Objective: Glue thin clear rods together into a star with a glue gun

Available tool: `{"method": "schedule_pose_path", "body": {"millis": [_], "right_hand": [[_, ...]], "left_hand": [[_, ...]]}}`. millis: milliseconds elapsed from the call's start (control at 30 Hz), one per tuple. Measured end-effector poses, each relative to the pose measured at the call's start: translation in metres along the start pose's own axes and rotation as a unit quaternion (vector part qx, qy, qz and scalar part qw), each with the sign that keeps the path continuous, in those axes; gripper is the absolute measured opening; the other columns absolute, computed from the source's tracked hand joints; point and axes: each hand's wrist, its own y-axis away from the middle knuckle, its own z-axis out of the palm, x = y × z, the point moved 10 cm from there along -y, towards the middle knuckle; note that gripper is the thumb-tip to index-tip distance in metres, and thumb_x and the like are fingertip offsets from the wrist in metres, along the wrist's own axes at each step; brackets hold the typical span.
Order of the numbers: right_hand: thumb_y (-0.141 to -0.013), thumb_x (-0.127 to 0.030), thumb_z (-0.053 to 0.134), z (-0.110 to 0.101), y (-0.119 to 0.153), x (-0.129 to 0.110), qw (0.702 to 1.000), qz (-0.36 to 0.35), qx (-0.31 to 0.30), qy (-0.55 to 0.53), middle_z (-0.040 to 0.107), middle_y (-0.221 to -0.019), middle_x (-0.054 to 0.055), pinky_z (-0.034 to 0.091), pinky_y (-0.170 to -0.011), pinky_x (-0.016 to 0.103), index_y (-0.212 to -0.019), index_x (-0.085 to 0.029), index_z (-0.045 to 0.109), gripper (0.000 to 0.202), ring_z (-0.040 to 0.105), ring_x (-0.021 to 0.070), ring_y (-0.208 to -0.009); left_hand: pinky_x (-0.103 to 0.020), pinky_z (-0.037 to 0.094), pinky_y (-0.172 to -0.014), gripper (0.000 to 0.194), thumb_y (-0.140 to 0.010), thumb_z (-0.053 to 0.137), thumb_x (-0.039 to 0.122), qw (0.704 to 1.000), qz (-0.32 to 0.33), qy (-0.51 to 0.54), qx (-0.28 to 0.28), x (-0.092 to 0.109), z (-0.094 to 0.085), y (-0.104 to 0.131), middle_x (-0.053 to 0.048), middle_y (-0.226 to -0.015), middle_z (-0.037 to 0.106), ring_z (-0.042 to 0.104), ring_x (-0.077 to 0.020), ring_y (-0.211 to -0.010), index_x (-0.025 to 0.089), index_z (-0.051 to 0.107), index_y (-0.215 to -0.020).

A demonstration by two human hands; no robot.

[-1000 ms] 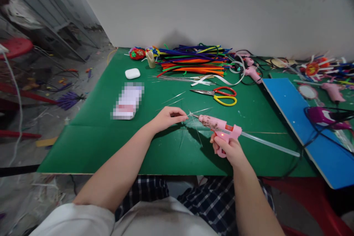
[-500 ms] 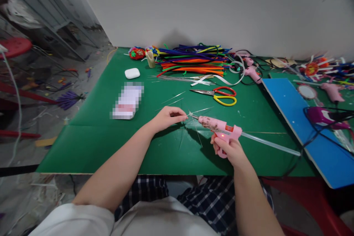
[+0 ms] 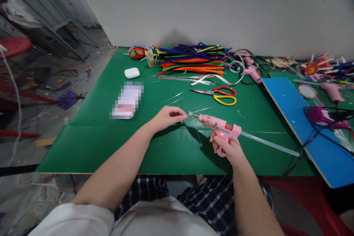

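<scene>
Well, left hand (image 3: 168, 117) holds wires (image 3: 190, 113), right hand (image 3: 229, 149) a glue gun (image 3: 215, 123).

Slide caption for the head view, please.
Right hand aims a pink glue gun at thin wires pinched in the left hand over a green table.

The pink pistol-shaped plastic glue gun (image 3: 218, 124) in the right hand (image 3: 229, 148) has shifted very slightly: half a second ago its metal nozzle (image 3: 195, 116) reached a touch further into the centre of the star of thin silvery wires (image 3: 190, 114); now it sits drawn back a hair. Whether the centre itself has altered is too small to tell. The green-topped table (image 3: 91, 142) appears marginally higher in view.
</scene>
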Motion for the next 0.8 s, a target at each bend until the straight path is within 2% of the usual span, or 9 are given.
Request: {"method": "schedule_pose_path", "body": {"millis": [633, 800], "right_hand": [[-0.074, -0.040, 0.055, -0.0011, 0.0018, -0.0009, 1.000, 0.008, -0.012, 0.020, 0.048, -0.044, -0.003, 0.039, -0.041, 0.022, -0.068, -0.015, 0.056, 0.025, 0.047, 0.0096, -0.041], [-0.074, -0.039, 0.055, -0.0084, 0.0015, -0.0032, 1.000, -0.005, 0.015, 0.019, 0.049, -0.046, -0.002, 0.040, -0.042, 0.023, -0.069, -0.015, 0.057, 0.025, 0.049, 0.0104, -0.043]], "left_hand": [[-0.025, 0.045, -0.067, 0.023, -0.071, 0.061, 0.034, 1.000, -0.001, -0.007, 0.002, -0.0007, -0.0001, 0.0002, -0.005, -0.077, 0.063, 0.057, -0.0124, -0.072, 0.012, 0.064, -0.078], [-0.025, 0.045, -0.066, 0.023, -0.070, 0.061, 0.034, 1.000, -0.003, 0.001, 0.003, -0.0006, -0.0001, -0.0001, -0.004, -0.075, 0.063, 0.057, -0.0119, -0.070, 0.012, 0.064, -0.077]]}}
